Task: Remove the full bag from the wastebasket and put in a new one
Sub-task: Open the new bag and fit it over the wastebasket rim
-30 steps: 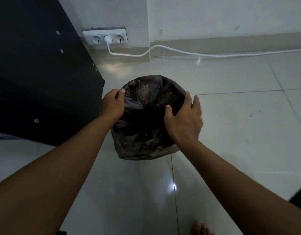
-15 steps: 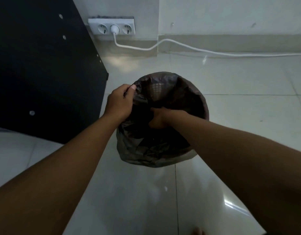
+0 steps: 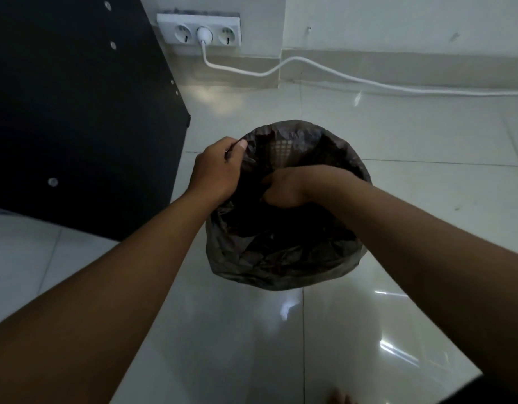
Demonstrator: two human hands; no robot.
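Observation:
A round wastebasket stands on the tiled floor, lined with a thin dark bag (image 3: 281, 266) that folds over its rim and hangs down the outside. The basket's mesh wall (image 3: 284, 147) shows through the bag at the far side. My left hand (image 3: 215, 170) pinches the bag's edge at the left rim. My right hand (image 3: 284, 189) reaches down inside the basket with its fingers curled into the dark plastic; the fingertips are hidden, and I cannot tell whether they grip the bag.
A black cabinet panel (image 3: 76, 106) stands close on the left. On the wall behind is a white triple socket (image 3: 199, 32) with a white cable (image 3: 339, 75) running right along the skirting. Glossy white tiles (image 3: 427, 170) surround the basket. A toe (image 3: 338, 398) shows at the bottom edge.
My right hand left the right rim and went down inside the basket, pushing into the bag. My left hand stayed on the left rim. The view came closer to the basket.

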